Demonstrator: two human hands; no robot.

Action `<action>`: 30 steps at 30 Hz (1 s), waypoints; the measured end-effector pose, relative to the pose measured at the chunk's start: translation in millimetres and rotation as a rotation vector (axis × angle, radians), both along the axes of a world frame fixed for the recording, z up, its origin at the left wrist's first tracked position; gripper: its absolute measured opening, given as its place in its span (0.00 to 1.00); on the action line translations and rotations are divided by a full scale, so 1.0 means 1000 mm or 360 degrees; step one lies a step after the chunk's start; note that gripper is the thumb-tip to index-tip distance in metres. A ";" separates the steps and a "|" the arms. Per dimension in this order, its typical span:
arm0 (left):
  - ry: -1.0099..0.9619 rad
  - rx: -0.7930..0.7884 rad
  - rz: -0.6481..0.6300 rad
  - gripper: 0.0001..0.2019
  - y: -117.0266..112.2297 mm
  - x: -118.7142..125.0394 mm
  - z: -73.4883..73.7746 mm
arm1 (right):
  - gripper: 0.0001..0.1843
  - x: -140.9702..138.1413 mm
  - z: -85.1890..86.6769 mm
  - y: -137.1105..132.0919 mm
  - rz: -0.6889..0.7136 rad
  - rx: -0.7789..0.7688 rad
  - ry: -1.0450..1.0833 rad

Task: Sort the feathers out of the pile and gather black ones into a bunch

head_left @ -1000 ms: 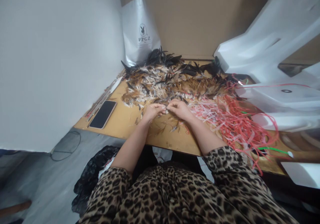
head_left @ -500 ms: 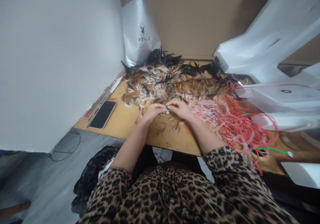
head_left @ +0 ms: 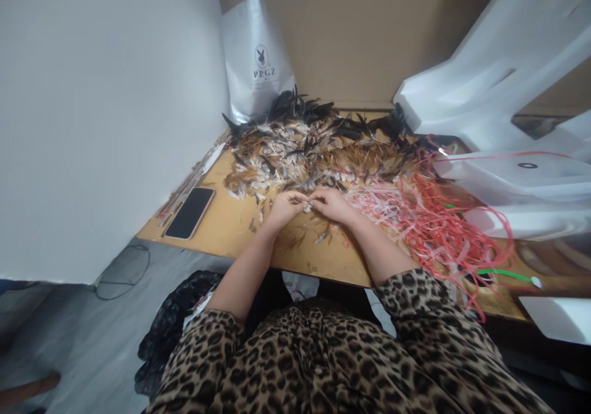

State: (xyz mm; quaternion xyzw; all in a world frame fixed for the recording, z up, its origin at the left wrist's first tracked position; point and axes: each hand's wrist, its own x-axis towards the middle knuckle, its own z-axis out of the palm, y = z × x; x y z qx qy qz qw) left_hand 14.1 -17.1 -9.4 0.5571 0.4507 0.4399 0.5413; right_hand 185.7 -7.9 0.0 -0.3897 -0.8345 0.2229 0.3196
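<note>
My left hand (head_left: 284, 208) and my right hand (head_left: 333, 205) meet fingertip to fingertip over the wooden table (head_left: 221, 226), just in front of a big heap of brown, white and black feathers (head_left: 309, 146). Both hands are closed in a pinch on something small and pale between them; it is too small to name. A few loose feathers (head_left: 318, 237) lie on the table under my wrists. A tangle of red and pink strips (head_left: 429, 217) spreads to the right of my right hand.
A black phone (head_left: 190, 212) lies at the table's left edge beside some thin sticks (head_left: 194, 177). A silver bag (head_left: 256, 57) stands at the back by the wall. White foam blocks (head_left: 503, 94) fill the right side. A black bag (head_left: 166, 328) lies on the floor.
My hands stay together at the same spot, with only small finger movement. The view has shifted very slightly.
</note>
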 end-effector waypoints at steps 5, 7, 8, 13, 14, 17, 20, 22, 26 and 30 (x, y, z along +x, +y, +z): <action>0.0296 0.0248 0.0085 0.08 0.003 0.002 -0.008 | 0.09 0.000 -0.004 0.001 -0.0077 -0.0067 -0.0044; 0.0377 0.0345 0.0127 0.09 0.003 0.002 -0.011 | 0.09 -0.001 -0.006 0.002 -0.0104 -0.0090 -0.0045; 0.0397 0.0381 0.0142 0.10 0.003 0.002 -0.012 | 0.09 -0.002 -0.007 0.002 -0.0113 -0.0097 -0.0043; 0.0332 0.0368 0.0167 0.08 0.004 0.003 -0.015 | 0.09 -0.004 -0.008 0.003 -0.0231 -0.0176 -0.0019; 0.0317 0.0347 0.0159 0.08 0.004 0.003 -0.015 | 0.09 -0.005 -0.008 0.002 -0.0251 -0.0225 -0.0006; 0.0306 0.0317 0.0144 0.07 0.004 0.003 -0.016 | 0.11 -0.004 -0.006 0.002 -0.0247 -0.0364 0.0072; 0.0309 0.0323 0.0144 0.07 0.004 0.002 -0.017 | 0.12 -0.003 -0.003 0.002 -0.0187 -0.0432 0.0126; 0.0311 0.0321 0.0149 0.06 0.004 0.002 -0.017 | 0.12 -0.001 -0.001 0.002 -0.0162 -0.0462 0.0126; 0.0312 0.0338 0.0139 0.05 0.004 0.002 -0.017 | 0.11 0.000 0.002 0.001 -0.0193 -0.0481 0.0130; 0.0370 0.0406 0.0145 0.03 0.002 0.002 -0.012 | 0.11 -0.002 0.001 0.001 -0.0248 -0.0459 0.0108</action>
